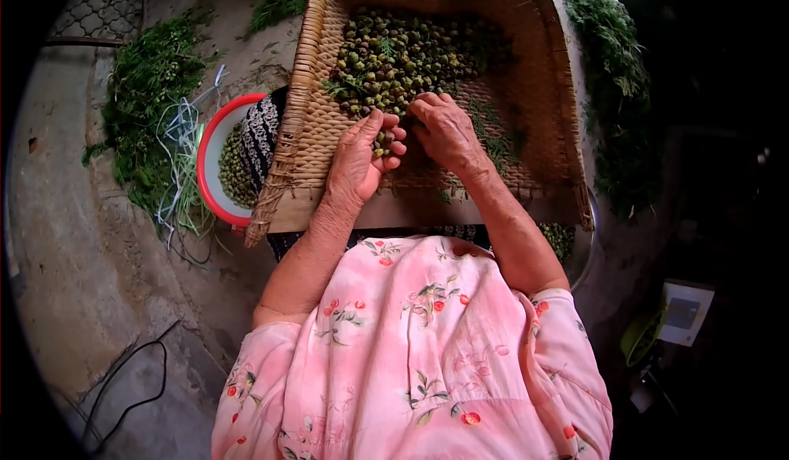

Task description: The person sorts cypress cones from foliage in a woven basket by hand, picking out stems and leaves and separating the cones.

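A woven wicker basket (306,115) rests across my lap, its low open edge toward me. Small round green-brown fruits (403,57) lie heaped in its far part, with bits of green sprig among them. My left hand (368,154) is cupped palm up over the near part of the basket, its fingers curled around several of these fruits. Close beside it, my right hand (444,129) is palm down at the near edge of the heap. Its fingers are bent together, and their tips are mostly hidden, so what they pinch cannot be made out.
At left stands a red-rimmed white basin (205,172) holding more round fruits. Leafy green branches (156,73) and tangled plastic strings (182,160) lie beside it. More branches (612,49) are at right. A black cable (136,349) crosses the floor at lower left.
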`<state>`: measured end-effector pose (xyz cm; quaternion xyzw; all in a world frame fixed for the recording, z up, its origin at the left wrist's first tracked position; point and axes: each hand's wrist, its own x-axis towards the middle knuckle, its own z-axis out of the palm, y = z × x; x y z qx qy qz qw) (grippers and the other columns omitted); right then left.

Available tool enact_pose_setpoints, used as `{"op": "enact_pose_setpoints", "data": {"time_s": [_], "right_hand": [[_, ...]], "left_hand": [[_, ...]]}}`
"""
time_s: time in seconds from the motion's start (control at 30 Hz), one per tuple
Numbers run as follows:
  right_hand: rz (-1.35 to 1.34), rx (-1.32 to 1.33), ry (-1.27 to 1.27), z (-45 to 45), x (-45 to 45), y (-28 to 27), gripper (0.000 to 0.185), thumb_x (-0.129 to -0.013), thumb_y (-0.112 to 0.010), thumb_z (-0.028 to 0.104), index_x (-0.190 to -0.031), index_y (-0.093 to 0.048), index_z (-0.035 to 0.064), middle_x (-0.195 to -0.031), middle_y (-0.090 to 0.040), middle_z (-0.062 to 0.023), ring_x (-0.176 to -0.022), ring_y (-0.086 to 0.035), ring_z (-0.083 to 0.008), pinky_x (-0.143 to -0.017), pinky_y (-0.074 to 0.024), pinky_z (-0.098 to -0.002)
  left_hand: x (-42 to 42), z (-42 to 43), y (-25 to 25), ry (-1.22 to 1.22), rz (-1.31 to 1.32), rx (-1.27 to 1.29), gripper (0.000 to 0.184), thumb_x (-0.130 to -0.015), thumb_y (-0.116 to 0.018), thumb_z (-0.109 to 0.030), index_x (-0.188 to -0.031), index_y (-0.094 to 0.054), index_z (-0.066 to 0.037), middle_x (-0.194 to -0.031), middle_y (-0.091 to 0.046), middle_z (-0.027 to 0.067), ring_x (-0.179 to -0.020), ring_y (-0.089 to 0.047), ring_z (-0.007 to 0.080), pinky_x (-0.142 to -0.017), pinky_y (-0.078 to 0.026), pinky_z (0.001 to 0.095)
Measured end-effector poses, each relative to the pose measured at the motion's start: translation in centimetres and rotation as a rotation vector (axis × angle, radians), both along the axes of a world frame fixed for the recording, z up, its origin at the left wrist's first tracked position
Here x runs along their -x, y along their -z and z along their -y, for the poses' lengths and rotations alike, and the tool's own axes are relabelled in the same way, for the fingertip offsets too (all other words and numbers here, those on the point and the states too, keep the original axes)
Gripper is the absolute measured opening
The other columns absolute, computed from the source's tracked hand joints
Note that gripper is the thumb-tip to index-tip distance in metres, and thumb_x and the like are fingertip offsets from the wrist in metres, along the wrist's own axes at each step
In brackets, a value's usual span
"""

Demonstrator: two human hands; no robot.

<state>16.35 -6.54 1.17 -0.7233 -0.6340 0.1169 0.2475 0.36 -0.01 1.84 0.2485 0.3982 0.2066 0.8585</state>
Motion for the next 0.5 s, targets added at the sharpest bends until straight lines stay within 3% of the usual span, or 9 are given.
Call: {"op": "enact_pose_setpoints", "data": {"time_s": [0.27,0.33,0.4,0.5], "right_hand": [[-0.049,0.100,0.073,0.4,-0.1,0.3,0.024,-0.073,-0.062,0.003,-0.097,-0.061,0.0043,-0.100,-0.058,-0.0117,-0.089,-0.056,-0.0304,-0.075,-0.0474,-0.0385],[-0.271,-0.068,0.241,1.1,-0.2,0.1,0.023,-0.072,-0.058,-0.003,-0.093,-0.060,0.0040,-0.090,-0.055,-0.0126,-0.091,-0.054,-0.0334,-0.076,-0.0459,-0.0416],[-0.261,-0.095,0.272,1.3,0.0,-1.2,0.023,-0.074,-0.060,-0.002,-0.096,-0.060,0.0032,-0.089,-0.056,-0.0116,-0.086,-0.058,-0.0307,-0.072,-0.0480,-0.0390],[-0.804,-0.135,0.100,0.9,0.8,-2.7,0.017,-0.082,-0.064,0.007,-0.098,-0.062,0.0033,-0.091,-0.062,-0.0096,-0.080,-0.063,-0.0167,-0.065,-0.0495,-0.0287]], "left_hand": [[0.0,0.0,0.0,0.001,-0.008,-0.003,0.031,-0.093,-0.054,-0.035,-0.099,-0.059,-0.005,-0.082,-0.060,0.0049,-0.065,-0.056,0.0129,-0.052,-0.043,0.0230],[0.0,-0.1,0.1,0.005,-0.011,-0.014,0.032,-0.093,-0.054,-0.036,-0.099,-0.059,-0.005,-0.083,-0.060,0.0051,-0.065,-0.057,0.0132,-0.052,-0.044,0.0234],[-0.1,0.0,0.0,0.014,-0.016,-0.023,0.032,-0.092,-0.054,-0.036,-0.100,-0.059,-0.006,-0.083,-0.060,0.0054,-0.066,-0.057,0.0135,-0.052,-0.045,0.0237],[-0.5,0.1,-0.5,0.010,-0.063,-0.045,0.035,-0.092,-0.055,-0.039,-0.100,-0.059,-0.005,-0.085,-0.061,0.0061,-0.068,-0.059,0.0140,-0.052,-0.046,0.0245]]}}
